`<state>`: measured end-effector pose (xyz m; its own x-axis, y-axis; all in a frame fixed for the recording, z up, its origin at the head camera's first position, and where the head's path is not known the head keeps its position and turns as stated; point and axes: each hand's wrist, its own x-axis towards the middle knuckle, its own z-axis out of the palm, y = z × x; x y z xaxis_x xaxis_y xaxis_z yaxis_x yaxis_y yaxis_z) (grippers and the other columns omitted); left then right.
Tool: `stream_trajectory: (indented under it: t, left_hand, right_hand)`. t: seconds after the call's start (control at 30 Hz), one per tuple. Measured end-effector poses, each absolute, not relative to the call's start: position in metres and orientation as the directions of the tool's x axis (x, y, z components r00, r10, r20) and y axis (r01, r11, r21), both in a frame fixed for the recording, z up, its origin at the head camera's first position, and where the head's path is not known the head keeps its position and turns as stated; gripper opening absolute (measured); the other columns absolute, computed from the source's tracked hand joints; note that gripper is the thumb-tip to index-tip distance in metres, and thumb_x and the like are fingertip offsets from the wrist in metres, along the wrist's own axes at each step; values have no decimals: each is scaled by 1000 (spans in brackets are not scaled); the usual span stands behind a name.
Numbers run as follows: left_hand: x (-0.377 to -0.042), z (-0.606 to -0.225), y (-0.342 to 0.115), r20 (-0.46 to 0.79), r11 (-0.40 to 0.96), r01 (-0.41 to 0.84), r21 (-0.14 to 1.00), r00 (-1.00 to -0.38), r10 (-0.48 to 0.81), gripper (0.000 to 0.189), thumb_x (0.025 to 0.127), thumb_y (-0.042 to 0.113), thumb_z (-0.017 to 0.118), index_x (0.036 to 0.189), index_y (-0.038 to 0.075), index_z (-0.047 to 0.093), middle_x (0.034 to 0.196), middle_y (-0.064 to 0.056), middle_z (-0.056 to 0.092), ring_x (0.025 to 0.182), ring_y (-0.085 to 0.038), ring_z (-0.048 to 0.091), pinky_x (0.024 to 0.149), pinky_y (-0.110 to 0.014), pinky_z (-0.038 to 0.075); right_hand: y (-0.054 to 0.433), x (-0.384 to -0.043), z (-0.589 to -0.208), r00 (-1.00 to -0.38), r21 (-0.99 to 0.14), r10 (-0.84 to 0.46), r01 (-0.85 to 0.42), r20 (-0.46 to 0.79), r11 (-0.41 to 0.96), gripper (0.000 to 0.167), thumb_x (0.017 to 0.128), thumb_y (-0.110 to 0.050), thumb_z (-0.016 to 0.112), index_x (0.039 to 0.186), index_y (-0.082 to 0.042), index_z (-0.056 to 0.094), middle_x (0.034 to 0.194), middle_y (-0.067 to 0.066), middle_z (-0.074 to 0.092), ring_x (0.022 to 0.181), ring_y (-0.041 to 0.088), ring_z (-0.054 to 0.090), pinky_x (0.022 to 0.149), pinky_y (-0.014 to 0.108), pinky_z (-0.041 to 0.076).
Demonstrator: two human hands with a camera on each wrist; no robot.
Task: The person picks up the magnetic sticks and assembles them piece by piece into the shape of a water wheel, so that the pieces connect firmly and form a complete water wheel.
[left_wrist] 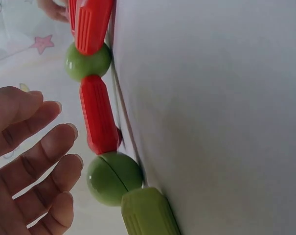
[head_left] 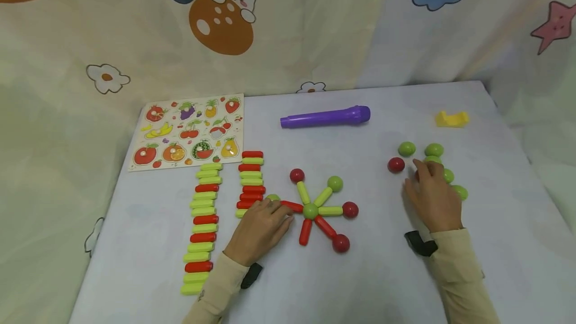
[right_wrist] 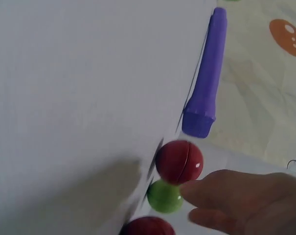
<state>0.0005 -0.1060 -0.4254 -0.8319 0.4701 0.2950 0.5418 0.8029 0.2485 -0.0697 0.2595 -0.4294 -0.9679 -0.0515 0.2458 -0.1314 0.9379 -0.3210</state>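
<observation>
A star-like figure of balls and rods lies mid-table, with a green ball [head_left: 310, 211] at its hub. Over the outer end of its left red rod [head_left: 292, 206] is my left hand [head_left: 263, 226]; its loosely bent fingers [left_wrist: 55, 142] stand beside the rod and the outer green ball [left_wrist: 113, 178] in the left wrist view, holding nothing. At the right, my right hand [head_left: 434, 196] reaches down among loose balls. Its fingers are spread close over a red ball [right_wrist: 148, 227], partly hidden in the head view. Another red ball [head_left: 396, 165] and a green ball [head_left: 407, 149] lie just beyond.
Two columns of red and lime rods [head_left: 204, 211] line the left side. A fruit picture board [head_left: 186, 131] lies behind them. Toward the back are a purple toy microphone [head_left: 325, 116] and a yellow block [head_left: 452, 119]. More green balls [head_left: 434, 150] surround the right hand.
</observation>
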Motion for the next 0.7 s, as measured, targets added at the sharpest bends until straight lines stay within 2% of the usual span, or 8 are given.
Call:
stream_trajectory:
  t: [0.1,0.2,0.27,0.4,0.5,0.6,0.7]
  left_hand:
    - [1,-426,-107,298,805,537,252,-835,463,16,83,24,75,97,17,69,87,3,66,80,-13,57,69,-25,48]
    - [0,-428,-107,306,800,543,257,-831,465,16,83,24,75,96,17,69,84,4,65,78,-12,55,66,-24,46]
    - [1,-429,-107,310,797,546,258,-828,467,16,82,24,76,96,17,69,82,5,63,76,-11,54,65,-23,45]
    - [1,-429,-107,312,792,550,264,-826,469,16,83,24,75,96,17,70,82,5,63,77,-11,54,65,-23,46]
    - [1,-429,-106,308,793,545,272,-830,465,17,84,26,74,97,17,70,84,4,65,78,-11,55,67,-24,48]
    - [2,-427,-104,304,797,531,287,-840,450,23,85,30,73,102,17,69,91,4,68,83,-13,57,78,-28,51]
    - [4,-425,-100,317,783,535,318,-838,444,36,84,34,74,113,16,64,100,2,68,90,-14,59,86,-31,51]
  right_hand:
    - [262,-69,-429,-961,-294,-21,-105,277,950,36,82,-7,63,115,7,57,107,37,51,48,38,50,35,47,36]
    - [264,-68,-430,-955,-294,-29,-120,297,948,26,82,-3,61,106,8,60,98,35,55,63,45,56,45,56,42]
    - [263,-69,-430,-954,-296,-54,-145,296,944,24,82,-1,62,104,8,62,94,33,57,72,47,57,50,58,45]
    - [258,-68,-428,-950,-307,-100,-194,295,932,28,81,-4,69,107,6,63,94,29,59,75,43,56,51,54,47]
    - [246,-63,-423,-937,-361,-145,-261,318,895,36,78,-6,75,111,3,63,96,24,62,80,37,57,58,50,49]
    - [225,-54,-416,-901,-442,-235,-390,365,808,44,73,-5,80,113,-1,63,101,15,65,85,27,59,66,44,52]
    - [199,-40,-410,-852,-536,-329,-515,408,669,48,70,-3,83,113,-6,63,104,5,66,88,17,59,68,32,52]
